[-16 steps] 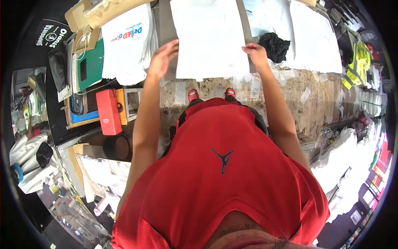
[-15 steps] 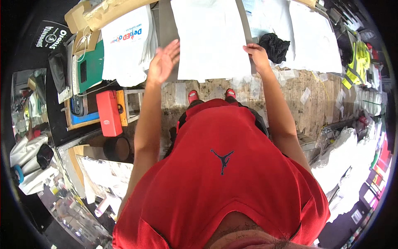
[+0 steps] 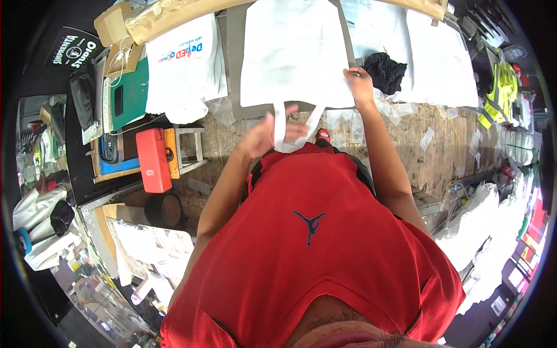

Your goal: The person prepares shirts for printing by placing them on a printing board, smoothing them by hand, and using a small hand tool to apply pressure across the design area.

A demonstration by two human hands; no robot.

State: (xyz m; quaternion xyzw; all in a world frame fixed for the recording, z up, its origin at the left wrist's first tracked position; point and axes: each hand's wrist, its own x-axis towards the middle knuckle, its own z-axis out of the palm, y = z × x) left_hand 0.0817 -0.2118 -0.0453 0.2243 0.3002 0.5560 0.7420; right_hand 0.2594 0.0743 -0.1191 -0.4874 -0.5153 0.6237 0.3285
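A white tote bag (image 3: 293, 58) lies flat over a grey board (image 3: 234, 75), its handle loop (image 3: 280, 124) hanging off the near edge toward me. My left hand (image 3: 264, 134) is at that loop, its fingers stretched out and somewhat blurred, some of them behind the strap. At the bag's right edge, my right hand (image 3: 361, 87) is closed, thumb and fingers pinching the border; whether the board is also caught between them I cannot tell. A crumpled black cloth (image 3: 384, 73) sits just right of that hand.
Printed white bags (image 3: 185, 69) are stacked left of the board, and more white fabric (image 3: 441, 58) lies to the right. A cardboard roll (image 3: 191, 17) crosses the far side. At left are a green board (image 3: 130, 95) and a red box (image 3: 153, 160) on a stool.
The bag's handle loop now shows at the near edge. My left hand has come down and right from the bag's left side to the loop. My right hand stays at the right edge, slightly lower.
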